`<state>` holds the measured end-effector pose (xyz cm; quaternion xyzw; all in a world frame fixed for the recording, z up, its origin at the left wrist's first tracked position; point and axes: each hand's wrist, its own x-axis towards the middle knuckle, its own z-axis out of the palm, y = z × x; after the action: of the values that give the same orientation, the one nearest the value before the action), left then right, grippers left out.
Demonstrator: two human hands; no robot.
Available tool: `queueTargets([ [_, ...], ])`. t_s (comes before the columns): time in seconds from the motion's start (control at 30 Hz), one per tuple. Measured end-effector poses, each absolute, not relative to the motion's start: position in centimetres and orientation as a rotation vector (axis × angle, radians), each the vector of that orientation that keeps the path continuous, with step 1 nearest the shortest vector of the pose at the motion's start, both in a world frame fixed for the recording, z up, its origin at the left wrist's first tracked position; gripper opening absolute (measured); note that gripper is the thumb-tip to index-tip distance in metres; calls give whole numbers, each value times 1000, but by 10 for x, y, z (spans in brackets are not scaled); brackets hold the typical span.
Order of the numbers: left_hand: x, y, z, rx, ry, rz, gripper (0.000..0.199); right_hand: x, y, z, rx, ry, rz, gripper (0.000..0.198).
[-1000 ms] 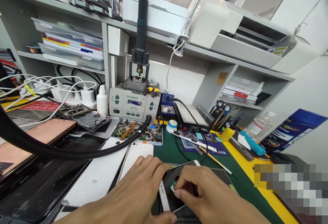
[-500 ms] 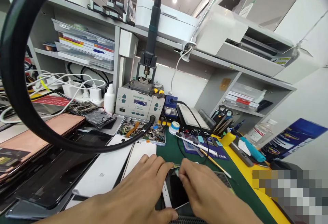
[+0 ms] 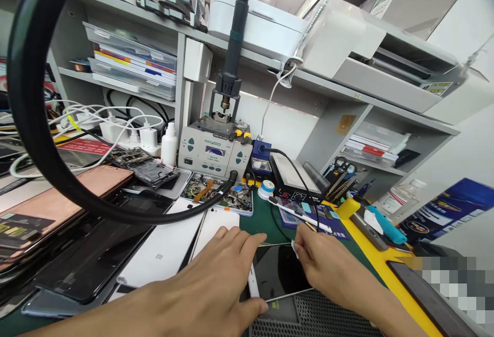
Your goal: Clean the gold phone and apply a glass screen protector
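Observation:
A smartphone (image 3: 281, 270) with a black screen and a white end lies sideways in front of me, its near edge over a black perforated mat (image 3: 328, 314). My left hand (image 3: 216, 270) spans its left end, thumb at the near edge and fingers toward the far edge. At the phone's far right corner is my right hand (image 3: 328, 265), fingers pinched on a small pale piece (image 3: 294, 248) that touches the phone's edge. Most of that piece is hidden by the fingers, so its kind cannot be told.
A hot-air station (image 3: 212, 149) stands behind, its black hose (image 3: 27, 95) looping across the left. Several phones and a white phone back (image 3: 162, 254) lie at left. A tray of circuit boards (image 3: 219, 195), a white brush (image 3: 299, 213) and a dark phone (image 3: 428, 296) are nearby.
My right hand has moved right along the phone's far edge with the pale piece, uncovering more of the screen. My left hand stays on the phone's left end.

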<state>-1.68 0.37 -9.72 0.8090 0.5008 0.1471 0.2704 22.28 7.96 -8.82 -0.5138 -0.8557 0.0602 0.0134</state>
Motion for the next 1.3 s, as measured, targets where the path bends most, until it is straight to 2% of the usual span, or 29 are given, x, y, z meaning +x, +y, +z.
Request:
queueTargets([
  [0.17, -17, 4, -103, 2180, 1322, 475, 72, 188, 61, -97, -1401, -2718, 271, 17],
  [0.37, -12, 2, -105, 2165, 1458, 549, 48, 165, 54, -97, -1268, -2672, 467, 14],
  [0.43, -11, 2, -107, 2196, 1495, 576, 51, 171, 60, -95, -1345, -2619, 475, 15],
  [0.63, -10, 4, -108, 2210, 1561, 482, 77, 198, 82, -88, -1591, -2531, 333, 16],
  [0.73, -9, 4, -105, 2220, 1545, 482, 76, 197, 82, -88, -1599, -2535, 332, 17],
  [0.9, -12, 0, -97, 2207, 1507, 501, 55, 171, 62, -95, -1402, -2619, 437, 18],
  [1.0, -12, -1, -95, 2187, 1489, 505, 51, 162, 54, -98, -1358, -2636, 421, 21],
  [1.3, -10, -2, -89, 2148, 1526, 375, 77, 206, 84, -79, -1688, -2547, 243, 19],
])
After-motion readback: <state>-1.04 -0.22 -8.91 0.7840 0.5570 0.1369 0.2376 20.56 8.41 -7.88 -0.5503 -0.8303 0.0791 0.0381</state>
